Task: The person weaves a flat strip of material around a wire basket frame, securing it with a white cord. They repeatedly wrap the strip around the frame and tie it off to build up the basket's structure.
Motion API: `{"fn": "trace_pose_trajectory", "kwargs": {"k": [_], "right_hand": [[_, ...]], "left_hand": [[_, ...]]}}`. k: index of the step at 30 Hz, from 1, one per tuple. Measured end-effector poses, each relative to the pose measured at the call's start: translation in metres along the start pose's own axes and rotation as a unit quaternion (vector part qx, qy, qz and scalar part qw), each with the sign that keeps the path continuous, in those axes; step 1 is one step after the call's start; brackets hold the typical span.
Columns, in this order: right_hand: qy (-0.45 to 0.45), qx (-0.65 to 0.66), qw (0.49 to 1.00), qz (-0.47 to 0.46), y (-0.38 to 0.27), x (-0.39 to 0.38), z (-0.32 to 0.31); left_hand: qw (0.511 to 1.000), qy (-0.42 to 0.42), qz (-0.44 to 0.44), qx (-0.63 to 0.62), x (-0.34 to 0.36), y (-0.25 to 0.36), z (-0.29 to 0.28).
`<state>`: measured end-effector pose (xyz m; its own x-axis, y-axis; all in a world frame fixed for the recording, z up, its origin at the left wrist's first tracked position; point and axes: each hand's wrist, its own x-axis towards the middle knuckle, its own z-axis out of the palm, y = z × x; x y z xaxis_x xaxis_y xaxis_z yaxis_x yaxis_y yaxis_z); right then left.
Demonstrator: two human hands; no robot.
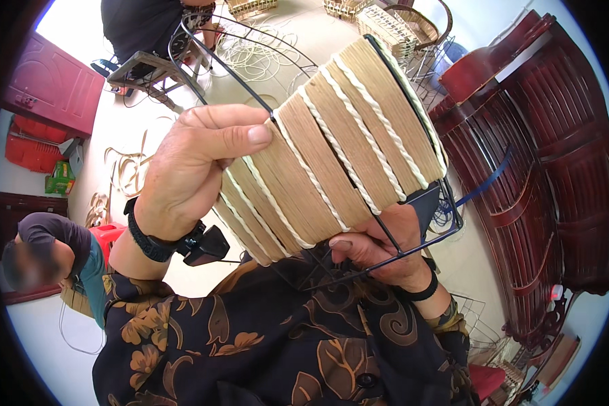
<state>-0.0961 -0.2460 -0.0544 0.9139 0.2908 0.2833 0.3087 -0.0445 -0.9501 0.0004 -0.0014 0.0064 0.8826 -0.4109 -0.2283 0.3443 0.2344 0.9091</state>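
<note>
A basket (375, 132) on a black wire frame is held tilted in front of my chest. Its side is made of tan flat strips, crossed by rows of cream twisted cord. My left hand (210, 142) pinches its upper left edge, the thumb pressed beside a black wire and a cord end. Underneath, my right hand (389, 247) grips the lower edge near the frame's bare wires, the thumb in front and the other fingers mostly hidden behind. A dark blue piece (423, 203) shows at the frame's lower right corner. Bare wire hoops (240, 74) stretch beyond the left hand.
Loose cream cord (257, 54) lies coiled on the floor ahead, near a person on a wooden stool (155, 71). Another person (61, 257) sits at the left by a red stool (108, 235). A dark red slatted wooden bench (514, 169) fills the right. Woven baskets (386, 30) stand at the back.
</note>
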Motion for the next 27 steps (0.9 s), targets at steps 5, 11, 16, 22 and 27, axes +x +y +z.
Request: {"fn": "trace_pose_trajectory", "kwargs": {"k": [5,11,16,22,27], "right_hand": [[-0.002,0.007,1.000,-0.001,-0.0015,-0.0004,-0.0016],[0.001,0.022,1.000,-0.003,0.0003,-0.0005,-0.0014],[-0.006,0.046,0.999,0.006,0.0053,-0.0040,-0.0008],[-0.040,0.050,0.998,-0.026,0.0024,-0.0014,-0.0042],[-0.030,0.051,0.998,-0.015,0.0027,-0.0041,-0.0032]], "left_hand": [[1.000,-0.006,-0.002,-0.015,0.0021,-0.0010,-0.0007],[1.000,-0.005,-0.004,-0.014,0.0032,0.0004,0.0009],[1.000,-0.007,-0.001,-0.009,0.0025,0.0016,0.0028],[1.000,-0.006,0.001,-0.013,0.0005,0.0004,0.0007],[1.000,-0.004,0.001,-0.011,0.0001,-0.0021,0.0009]]}}
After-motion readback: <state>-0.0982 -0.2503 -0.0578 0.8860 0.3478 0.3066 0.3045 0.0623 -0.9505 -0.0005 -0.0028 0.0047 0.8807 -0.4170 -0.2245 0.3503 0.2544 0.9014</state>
